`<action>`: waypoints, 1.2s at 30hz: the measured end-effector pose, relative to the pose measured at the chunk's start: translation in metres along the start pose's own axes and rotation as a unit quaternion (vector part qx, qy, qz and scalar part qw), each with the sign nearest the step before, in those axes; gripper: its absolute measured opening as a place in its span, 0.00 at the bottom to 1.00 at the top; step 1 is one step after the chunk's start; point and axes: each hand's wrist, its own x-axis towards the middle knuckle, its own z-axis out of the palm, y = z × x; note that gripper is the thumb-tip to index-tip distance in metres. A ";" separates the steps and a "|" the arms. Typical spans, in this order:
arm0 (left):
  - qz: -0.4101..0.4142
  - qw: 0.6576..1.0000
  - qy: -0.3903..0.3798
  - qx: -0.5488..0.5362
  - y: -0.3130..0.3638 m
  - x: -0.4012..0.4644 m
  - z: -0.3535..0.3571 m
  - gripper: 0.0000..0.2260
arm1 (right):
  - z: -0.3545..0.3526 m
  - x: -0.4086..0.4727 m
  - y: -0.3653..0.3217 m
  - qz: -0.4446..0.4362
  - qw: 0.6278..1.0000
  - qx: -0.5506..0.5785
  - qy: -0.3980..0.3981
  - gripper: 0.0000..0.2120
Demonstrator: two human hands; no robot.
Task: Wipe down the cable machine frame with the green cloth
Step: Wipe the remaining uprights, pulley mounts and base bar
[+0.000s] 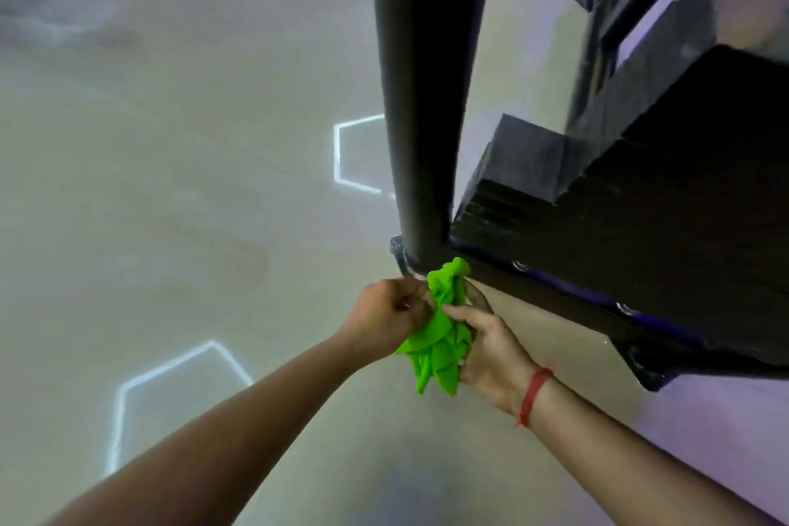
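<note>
Both hands gripping the green cloth (439,337): left hand (390,318) pinching one edge, right hand (486,348) cupping the bunch, just below the frame post (420,98) base. Risk: bunched cloth wiping w/ little contact, or slipping to the floor (170,184) during regrip.

No readable text, label, brand, number or sign found, none on the dark machine frame (427,98), none on the green cloth (439,337), none on the floor (170,184)
</note>
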 end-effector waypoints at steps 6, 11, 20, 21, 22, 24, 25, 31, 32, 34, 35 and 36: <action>-0.097 0.968 0.063 -0.221 0.066 -0.116 -0.101 0.01 | 0.104 -0.085 -0.052 0.102 0.979 -0.158 -0.072 0.20; -0.118 0.955 0.146 -0.228 0.175 -0.232 -0.190 0.07 | 0.199 -0.202 -0.106 0.082 0.942 -0.315 -0.087 0.15; -0.182 0.980 -0.017 0.074 0.397 -0.427 -0.324 0.29 | 0.292 -0.419 -0.204 -0.310 0.694 -0.618 -0.202 0.19; -0.196 0.974 -0.017 0.114 0.417 -0.445 -0.331 0.31 | 0.298 -0.438 -0.216 -0.312 0.684 -0.626 -0.208 0.17; -0.220 0.963 -0.019 0.156 0.434 -0.463 -0.337 0.30 | 0.304 -0.457 -0.230 -0.297 0.694 -0.619 -0.217 0.16; -0.270 0.931 -0.031 0.243 0.460 -0.497 -0.347 0.24 | 0.314 -0.496 -0.259 -0.233 0.728 -0.599 -0.240 0.13; -0.287 0.919 -0.036 0.268 0.469 -0.514 -0.353 0.20 | 0.319 -0.513 -0.272 -0.206 0.739 -0.588 -0.255 0.15; -0.095 0.921 -0.020 -0.377 0.453 -0.602 -0.371 0.17 | 0.340 -0.589 -0.316 0.077 0.889 -0.204 -0.403 0.21; -0.030 0.855 -0.033 -0.517 0.444 -0.609 -0.365 0.20 | 0.341 -0.595 -0.312 0.117 0.899 -0.143 -0.398 0.28; 0.084 0.708 -0.033 -0.700 0.426 -0.616 -0.343 0.23 | 0.345 -0.602 -0.299 0.149 0.903 -0.109 -0.389 0.33; 0.107 0.653 -0.005 -0.750 0.416 -0.618 -0.331 0.26 | 0.348 -0.604 -0.291 0.160 0.899 -0.113 -0.391 0.33; 0.110 0.616 0.031 -0.779 0.408 -0.621 -0.322 0.30 | 0.352 -0.605 -0.282 0.166 0.897 -0.118 -0.393 0.32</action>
